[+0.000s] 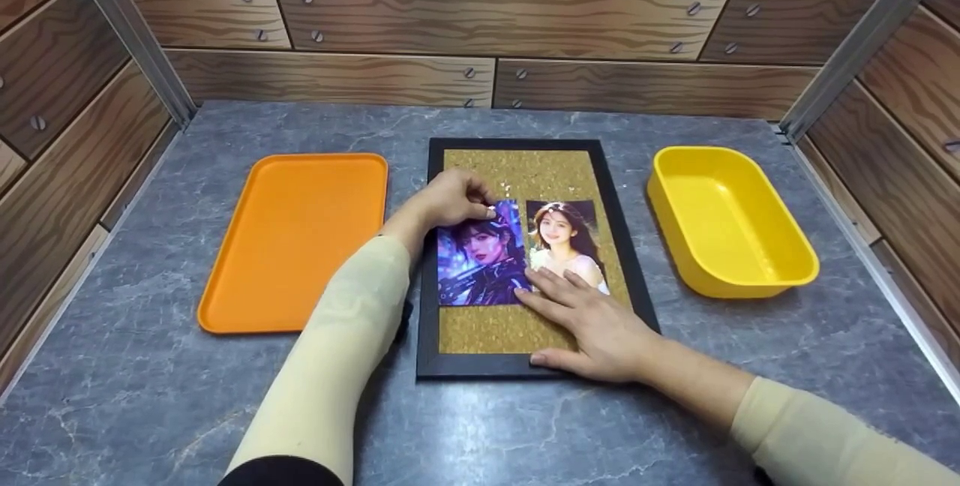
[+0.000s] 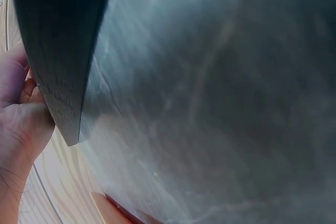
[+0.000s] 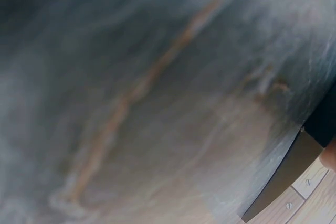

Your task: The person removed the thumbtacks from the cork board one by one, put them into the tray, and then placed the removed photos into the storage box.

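Note:
A cork board [image 1: 487, 332] in a black frame [image 1: 495, 366] lies flat on the table, with two photo prints side by side on it. One is a purple-blue picture of an armoured figure [image 1: 480, 268]; the other is a portrait in white clothing [image 1: 562, 235]. My left hand [image 1: 454, 199] has its fingers curled at the purple print's top edge and pinches a small clear pushpin [image 1: 491, 211] there. Spread over the lower part of the prints and the cork, my right hand [image 1: 600, 328] presses down, thumb on the near frame edge. Both wrist views show mostly table.
An orange tray [image 1: 300, 238] lies left of the board. To the right stands a yellow box [image 1: 727, 246]. More small clear pins [image 1: 506, 189] show on the cork above the prints. Wood-patterned walls [image 1: 495, 17] enclose the grey marbled table [image 1: 480, 433].

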Tool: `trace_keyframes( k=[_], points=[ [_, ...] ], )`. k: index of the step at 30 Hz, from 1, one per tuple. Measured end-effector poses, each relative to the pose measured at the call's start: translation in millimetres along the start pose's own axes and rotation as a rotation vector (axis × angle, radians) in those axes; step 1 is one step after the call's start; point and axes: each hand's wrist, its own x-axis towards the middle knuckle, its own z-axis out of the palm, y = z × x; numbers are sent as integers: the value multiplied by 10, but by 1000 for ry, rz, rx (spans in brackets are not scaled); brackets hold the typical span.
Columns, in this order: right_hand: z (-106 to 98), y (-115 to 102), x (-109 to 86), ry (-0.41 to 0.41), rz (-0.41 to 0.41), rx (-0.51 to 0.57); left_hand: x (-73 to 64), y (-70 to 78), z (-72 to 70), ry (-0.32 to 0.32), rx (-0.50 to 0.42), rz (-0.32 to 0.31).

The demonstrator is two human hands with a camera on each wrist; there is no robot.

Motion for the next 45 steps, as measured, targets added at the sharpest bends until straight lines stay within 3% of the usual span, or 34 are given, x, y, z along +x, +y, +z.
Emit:
trace_keyframes(
  k=[45],
  points=[
    [5, 3, -1, 5, -7, -1, -20, 50, 14, 3, 42, -1]
  ],
)
